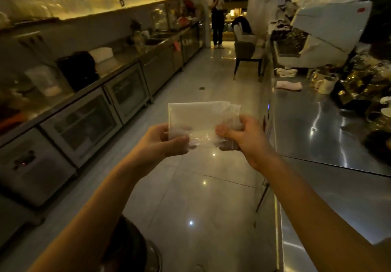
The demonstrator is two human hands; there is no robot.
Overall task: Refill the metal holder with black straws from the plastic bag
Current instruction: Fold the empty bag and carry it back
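Both my hands hold a clear plastic bag up in front of me over the aisle floor. It is flat, folded and looks empty; I see no black straws in it. My left hand pinches its lower left edge. My right hand grips the crumpled right side. No metal holder can be made out in this dim, blurred view.
A steel counter runs along my right with cups, cloths and cluttered bar items at its far end. Under-counter fridges line the left. A chair and a standing person are down the aisle. A dark round bin sits below my arms.
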